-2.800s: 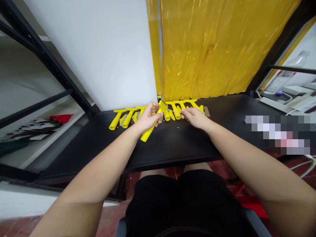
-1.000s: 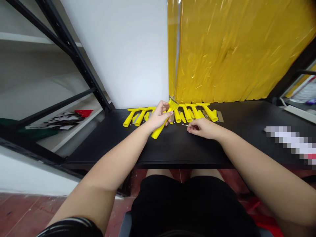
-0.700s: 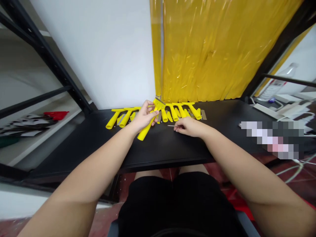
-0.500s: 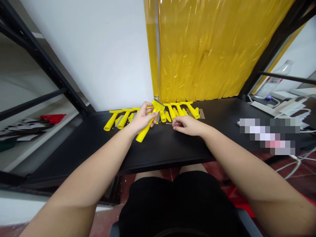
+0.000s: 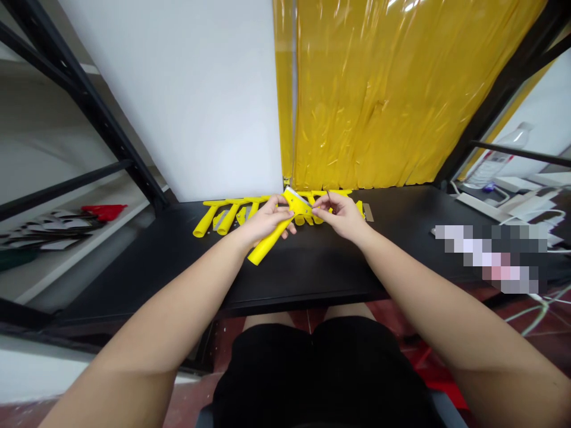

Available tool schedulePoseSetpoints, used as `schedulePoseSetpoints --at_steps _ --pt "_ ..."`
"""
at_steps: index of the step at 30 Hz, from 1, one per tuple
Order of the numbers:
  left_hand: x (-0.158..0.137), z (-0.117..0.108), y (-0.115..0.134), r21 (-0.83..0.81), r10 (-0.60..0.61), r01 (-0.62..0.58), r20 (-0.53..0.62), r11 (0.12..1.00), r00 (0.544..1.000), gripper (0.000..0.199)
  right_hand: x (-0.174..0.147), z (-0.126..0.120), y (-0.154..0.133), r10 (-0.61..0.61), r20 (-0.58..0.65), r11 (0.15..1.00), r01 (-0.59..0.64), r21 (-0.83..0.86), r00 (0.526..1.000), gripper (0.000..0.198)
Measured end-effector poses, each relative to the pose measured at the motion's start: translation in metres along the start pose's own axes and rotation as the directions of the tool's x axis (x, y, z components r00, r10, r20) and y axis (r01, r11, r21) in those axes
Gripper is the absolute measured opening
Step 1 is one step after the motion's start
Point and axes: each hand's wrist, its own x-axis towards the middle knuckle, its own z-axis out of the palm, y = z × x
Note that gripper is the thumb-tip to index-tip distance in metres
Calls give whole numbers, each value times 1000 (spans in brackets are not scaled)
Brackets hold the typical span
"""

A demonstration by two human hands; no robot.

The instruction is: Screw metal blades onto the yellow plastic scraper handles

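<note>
My left hand (image 5: 268, 221) is closed around a yellow scraper (image 5: 267, 244), its round handle slanting down toward me and its wide head with a metal blade edge pointing up and away. At the right side of that head, my right hand (image 5: 341, 215) is closed in a pinch, thumb and forefinger touching it. Whatever small thing sits in the pinch is too small to make out. Behind both hands lies a row of yellow scraper handles (image 5: 229, 220), with small yellow pieces and flat metal blades (image 5: 368, 212) among them; my hands hide part of the row.
The black tabletop (image 5: 187, 267) backs onto a white panel (image 5: 214, 107) and a yellow plastic sheet (image 5: 379, 101). On the right stand a plastic bottle (image 5: 499, 154), white boxes and cables. A shelf (image 5: 40, 279) at left holds dark and white items and a red one.
My right hand has risen from the tabletop to the scraper's head. The scraper has turned, its head tilting toward the right hand, still in my left hand. The view has shifted slightly.
</note>
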Motion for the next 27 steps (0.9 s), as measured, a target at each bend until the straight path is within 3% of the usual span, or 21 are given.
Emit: schedulePoseSetpoints --at_steps 4,8,11,13,15,18,22,27 --pt "-3 1 -2 25 -91 90 51 996 995 34 13 9 -6 -98 13 989 98 -113 995 14" --pt "-8 0 -7 56 -163 156 168 986 972 35 8 0 -7 38 130 996 -27 -86 991 18" --pt "-9 -1 -10 180 -185 137 282 974 941 30 -8 -21 -7 195 343 981 -179 -79 919 22" --pt "-9 0 -12 292 -191 92 333 952 923 26 -21 -35 -7 264 450 963 -203 -179 853 18" --pt "-9 0 -12 425 -172 17 330 905 928 23 -32 -47 -7 357 475 916 -201 -348 804 10" --pt "-11 2 -11 661 -102 -107 269 742 958 20 -42 -53 -5 475 423 808 -191 -558 772 4" --pt "-14 5 -8 803 -58 -163 238 574 970 22 -47 -53 0 471 375 792 -195 -578 799 12" --pt "-12 8 -2 830 -8 -223 264 511 964 25 -50 -60 8 276 265 855 -110 -508 924 12"
